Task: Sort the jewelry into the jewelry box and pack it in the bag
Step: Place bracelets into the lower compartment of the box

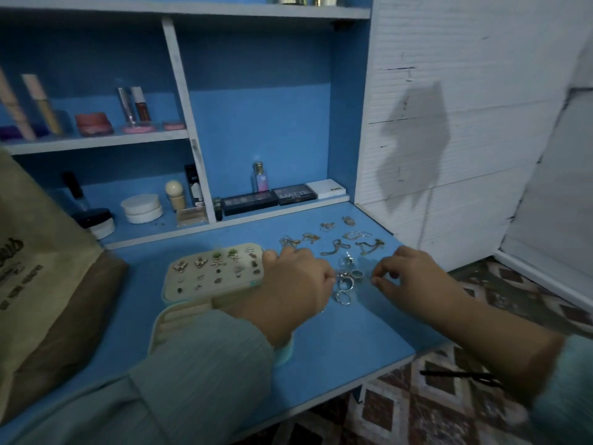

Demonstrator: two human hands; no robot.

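Observation:
An open cream jewelry box (211, 274) lies on the blue desk (337, 335), its raised lid panel studded with several earrings. My left arm crosses over the box's lower tray. My left hand (298, 281) is curled, its fingertips at a cluster of silver rings (348, 281); whether it pinches one is unclear. My right hand (407, 277) pinches something small and silver just right of the rings. Several gold chains and earrings (340, 242) lie spread behind both hands. A beige printed bag (35, 261) stands at the left.
Shelves behind hold cosmetics: eyeshadow palettes (266, 199), a perfume bottle (260, 176), white jars (142, 208), lip glosses (134, 106). A white wall panel (449, 123) rises on the right. The desk's front edge drops to a patterned carpet (417, 396).

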